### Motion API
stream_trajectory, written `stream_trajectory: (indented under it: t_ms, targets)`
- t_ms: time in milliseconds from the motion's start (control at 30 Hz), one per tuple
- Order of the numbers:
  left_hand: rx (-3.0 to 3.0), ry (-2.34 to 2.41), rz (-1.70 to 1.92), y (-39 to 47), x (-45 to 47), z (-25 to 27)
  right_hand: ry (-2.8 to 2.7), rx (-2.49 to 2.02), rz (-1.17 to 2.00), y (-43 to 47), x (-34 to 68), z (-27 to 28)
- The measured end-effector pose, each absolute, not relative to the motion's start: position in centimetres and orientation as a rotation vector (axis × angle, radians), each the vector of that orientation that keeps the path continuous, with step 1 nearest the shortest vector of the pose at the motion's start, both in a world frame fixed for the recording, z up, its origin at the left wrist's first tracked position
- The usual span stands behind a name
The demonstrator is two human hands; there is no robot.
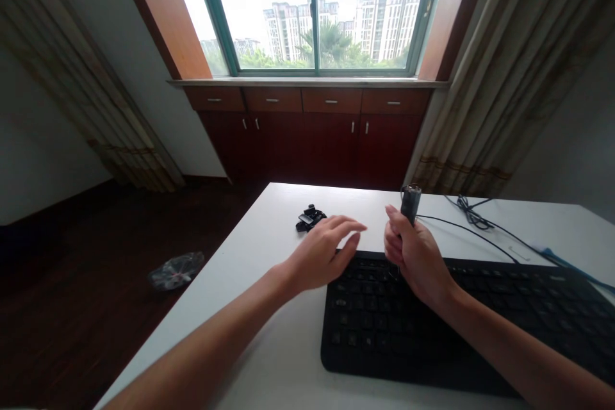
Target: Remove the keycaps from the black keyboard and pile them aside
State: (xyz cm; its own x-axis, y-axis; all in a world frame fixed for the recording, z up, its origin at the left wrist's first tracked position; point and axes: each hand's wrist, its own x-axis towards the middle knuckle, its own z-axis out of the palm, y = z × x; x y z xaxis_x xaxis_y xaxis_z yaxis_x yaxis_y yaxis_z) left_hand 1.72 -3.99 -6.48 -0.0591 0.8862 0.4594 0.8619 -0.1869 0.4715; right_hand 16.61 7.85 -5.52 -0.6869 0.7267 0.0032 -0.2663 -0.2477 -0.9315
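My right hand is wrapped round a small black cylinder that looks like a flashlight. It is held nearly upright, its shiny end showing above the thumb. The lower part is hidden in my fist, and a thin loop hangs below it. My left hand is open and holds nothing, palm down with thumb and fingers apart, over the upper left corner of a black keyboard. Just beyond the left hand lies a small black strap-like item, whose kind I cannot make out.
The keyboard rests on a white table, whose left edge slants across the view. Black cables and a blue cord lie at the right. A clear plastic bag is on the dark floor. Wooden cabinets stand under the window.
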Motion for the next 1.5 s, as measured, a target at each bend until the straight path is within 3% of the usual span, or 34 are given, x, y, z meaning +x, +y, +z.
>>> stream_trajectory:
  t_ms: [167,500,767,1033,1367,1500]
  targets:
    - [2.088,1.951,0.959,-5.4,6.0,-6.1,-1.272,-0.650,1.863,7.2,16.2,-6.0]
    - [1.899,2.024,1.109,-5.3,7.6,-7.0,-1.343,-0.683,1.708,6.4,16.4,-7.1]
    - [1.902,2.015,1.176,-5.2,7.8,-7.4,-1.275,-0.555,1.976,7.3,15.4,-6.4]
    - [1.866,2.031,1.195,-5.2,8.0,-7.5,-1.376,-0.695,1.617,6.8,15.5,-7.5]
    - [1.417,1.992,1.464,-5.9,8.4,-7.4,-1.560,-0.509,2.098,7.4,15.0,-5.9]
    - [1.369,1.913,1.412,-6.3,9.4,-6.4,-1.805,-0.399,1.956,7.5,16.3,-6.3]
